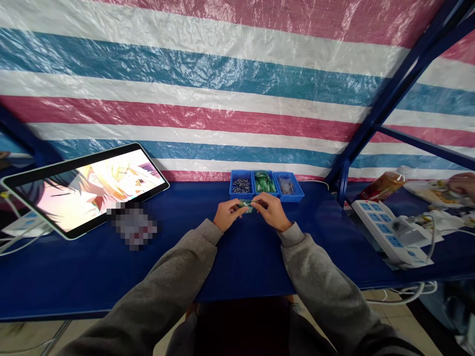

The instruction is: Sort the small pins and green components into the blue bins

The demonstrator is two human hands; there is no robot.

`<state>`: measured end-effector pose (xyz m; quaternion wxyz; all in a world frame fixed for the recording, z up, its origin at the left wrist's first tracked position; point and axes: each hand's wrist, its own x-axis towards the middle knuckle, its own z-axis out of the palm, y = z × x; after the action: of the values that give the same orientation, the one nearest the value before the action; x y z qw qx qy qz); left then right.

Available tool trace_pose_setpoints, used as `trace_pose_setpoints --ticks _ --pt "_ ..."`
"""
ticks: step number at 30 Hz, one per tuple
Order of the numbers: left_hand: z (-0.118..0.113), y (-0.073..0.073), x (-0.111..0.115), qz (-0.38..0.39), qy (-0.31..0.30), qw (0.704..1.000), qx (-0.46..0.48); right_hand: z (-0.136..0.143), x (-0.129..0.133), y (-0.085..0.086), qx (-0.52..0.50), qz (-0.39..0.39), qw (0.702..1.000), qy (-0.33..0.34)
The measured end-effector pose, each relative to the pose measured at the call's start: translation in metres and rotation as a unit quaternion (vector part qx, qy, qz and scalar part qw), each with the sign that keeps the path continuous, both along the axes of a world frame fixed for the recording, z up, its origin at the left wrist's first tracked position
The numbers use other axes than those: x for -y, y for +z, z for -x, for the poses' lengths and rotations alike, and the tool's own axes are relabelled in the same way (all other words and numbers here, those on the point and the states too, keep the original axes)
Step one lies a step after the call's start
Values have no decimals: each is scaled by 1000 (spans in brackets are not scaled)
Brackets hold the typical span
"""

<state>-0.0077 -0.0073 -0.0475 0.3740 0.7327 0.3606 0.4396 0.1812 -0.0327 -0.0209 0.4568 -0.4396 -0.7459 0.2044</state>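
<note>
Both my hands meet over the blue table, just in front of three small blue bins. My left hand (226,214) pinches one side of a small green-and-white packet (245,203). The other side of the packet is between the fingers of my right hand (273,211). Its exact kind is too small to make out. Behind it, the left bin (232,191) holds short, dark, metallic pieces. Similar green packets (264,182) fill the middle bin. In the right bin (295,198) lie small, see-through, whitish pieces.
A tablet (89,193) playing a cartoon leans at the left, with a blurred-out item (136,226) before it. To the right are a power strip (388,232) with plugs, a drink bottle (386,184) and another person's hand (463,184). A blue frame post (343,183) rises there.
</note>
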Motion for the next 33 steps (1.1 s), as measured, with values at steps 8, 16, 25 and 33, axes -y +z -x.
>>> trace_pose_setpoints --ticks 8,16,25,33 --pt "2 -2 -2 2 -7 1000 -11 0 -3 -5 -59 23 998 10" --pt "2 4 -1 100 -55 989 92 -1 -1 -3 -48 38 997 49" --pt "2 7 -1 143 -93 978 117 -1 -5 -10 14 -29 999 44" --pt "-1 5 -2 47 -35 996 62 0 -6 -12 48 -76 996 5"
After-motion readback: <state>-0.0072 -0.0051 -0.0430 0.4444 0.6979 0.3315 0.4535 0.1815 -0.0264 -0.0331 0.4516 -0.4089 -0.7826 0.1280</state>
